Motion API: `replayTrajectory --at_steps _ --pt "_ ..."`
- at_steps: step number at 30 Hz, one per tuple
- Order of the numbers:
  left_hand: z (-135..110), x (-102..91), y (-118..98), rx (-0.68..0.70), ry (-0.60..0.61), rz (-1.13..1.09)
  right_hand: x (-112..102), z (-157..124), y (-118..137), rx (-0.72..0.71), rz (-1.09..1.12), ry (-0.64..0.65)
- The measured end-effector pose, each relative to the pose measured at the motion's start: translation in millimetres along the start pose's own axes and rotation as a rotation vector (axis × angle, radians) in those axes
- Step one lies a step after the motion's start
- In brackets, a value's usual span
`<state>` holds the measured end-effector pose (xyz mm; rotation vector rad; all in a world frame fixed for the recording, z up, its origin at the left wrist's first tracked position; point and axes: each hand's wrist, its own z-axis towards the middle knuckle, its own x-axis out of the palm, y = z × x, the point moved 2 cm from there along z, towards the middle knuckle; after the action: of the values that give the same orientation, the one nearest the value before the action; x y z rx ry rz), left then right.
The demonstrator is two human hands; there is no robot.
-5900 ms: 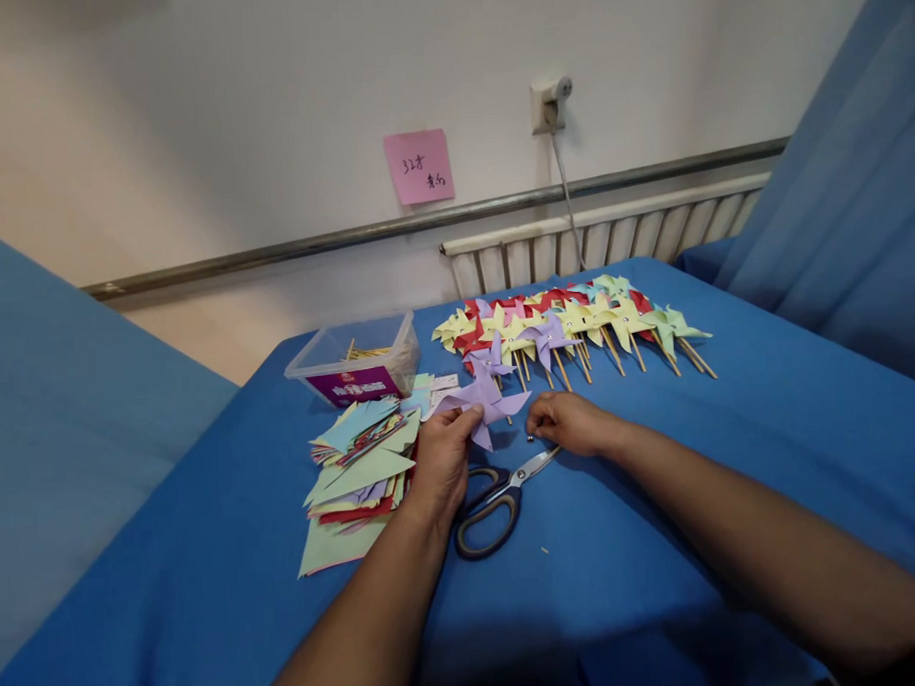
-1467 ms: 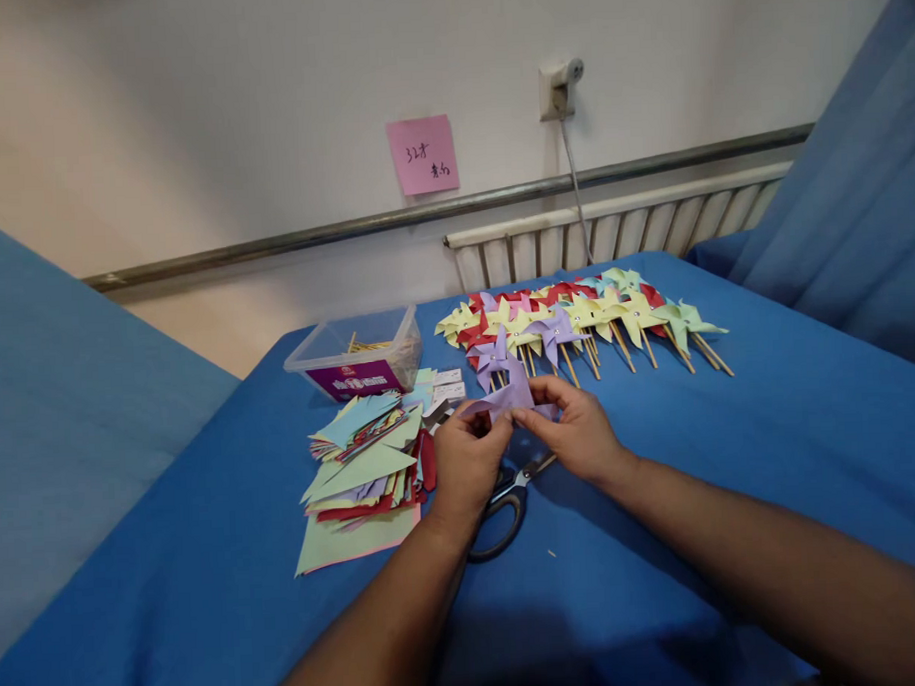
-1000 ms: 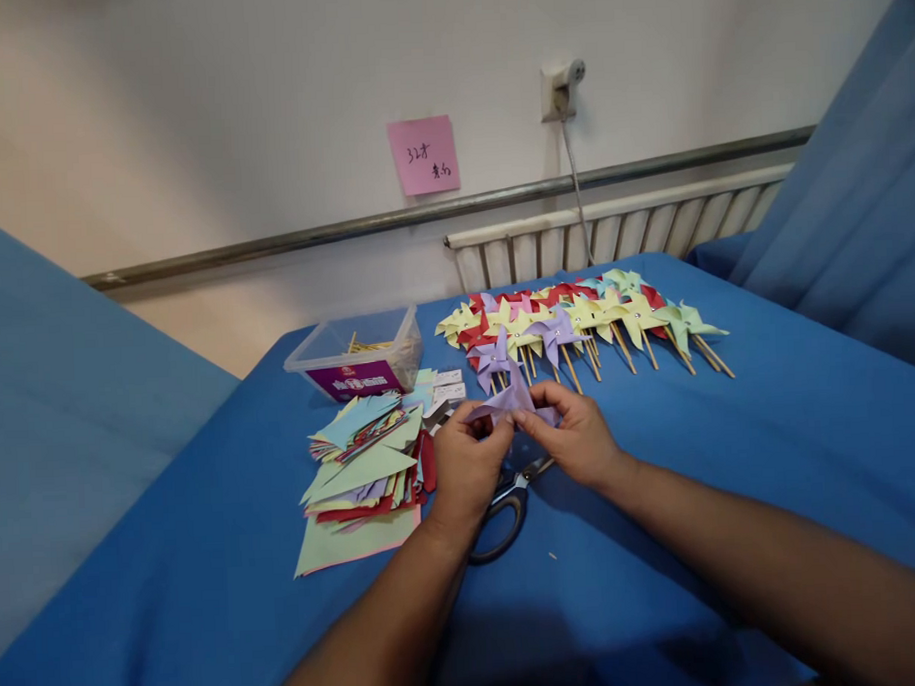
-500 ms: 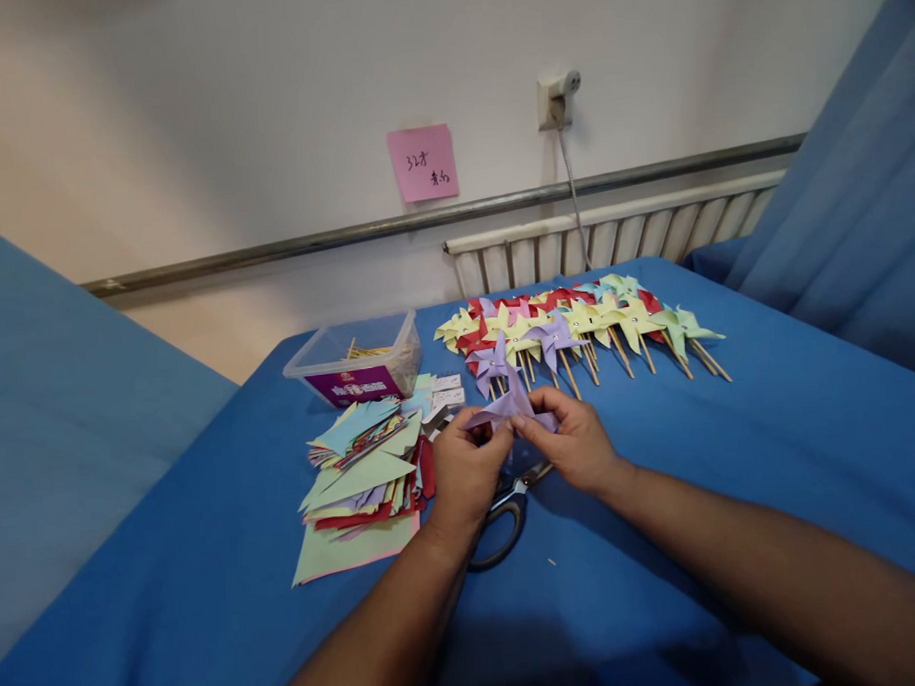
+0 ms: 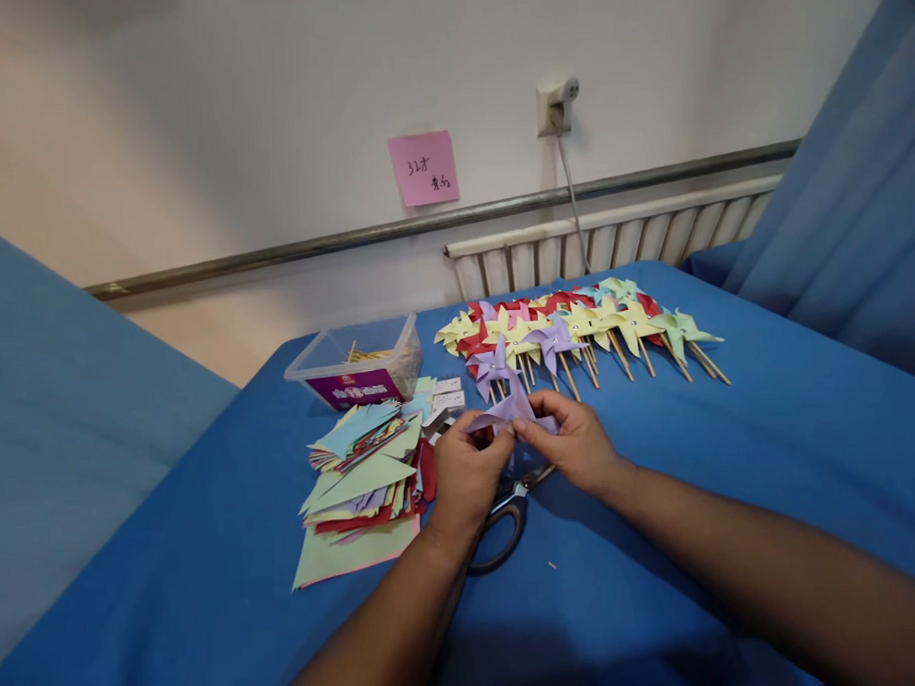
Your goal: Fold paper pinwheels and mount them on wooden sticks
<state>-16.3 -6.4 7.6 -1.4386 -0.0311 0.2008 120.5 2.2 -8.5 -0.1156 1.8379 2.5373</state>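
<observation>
Between both hands is a purple paper pinwheel [image 5: 511,405], its blades folded in toward the middle. My left hand [image 5: 466,475] is closed on its left side, thumb near the centre. From the right, my right hand [image 5: 577,441] pinches it, the thumb also close to the centre. Whether a pin or stick is at its back cannot be seen. Scissors with dark handles [image 5: 505,541] lie on the blue cloth beneath the hands, partly covered by the left one. Just beyond the hands, finished pinwheels on wooden sticks [image 5: 555,342] lie in a colourful heap.
Left of my hands are stacked cut papers [image 5: 364,476] in several colours. Behind them stands a clear plastic box [image 5: 315,360] holding thin wooden sticks. Small white boxes [image 5: 448,395] sit beside the papers. A wall with a metal rail [image 5: 334,249] and a radiator [image 5: 634,232] borders the table's far side.
Hands and purple pinwheel hold almost the same pose. The whole view has shifted very slightly, with the scene a little lower in the picture.
</observation>
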Motion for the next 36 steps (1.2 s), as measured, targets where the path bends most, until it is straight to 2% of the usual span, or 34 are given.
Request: replayTrajectory --at_steps 7,16,24,36 --pt "1.3 -0.6 3.2 -0.011 0.001 0.020 0.6 0.6 -4.0 0.015 0.008 0.003" --pt "1.7 -0.4 8.5 -0.048 0.013 -0.036 1.6 1.4 -4.9 -0.009 0.041 -0.021" --pt "0.9 2.4 10.9 -0.063 0.057 -0.128 2.3 2.5 -10.7 0.030 0.078 -0.046" --pt "0.8 2.6 8.1 -0.143 0.036 -0.192 1.9 3.9 -15.9 0.066 0.191 0.030"
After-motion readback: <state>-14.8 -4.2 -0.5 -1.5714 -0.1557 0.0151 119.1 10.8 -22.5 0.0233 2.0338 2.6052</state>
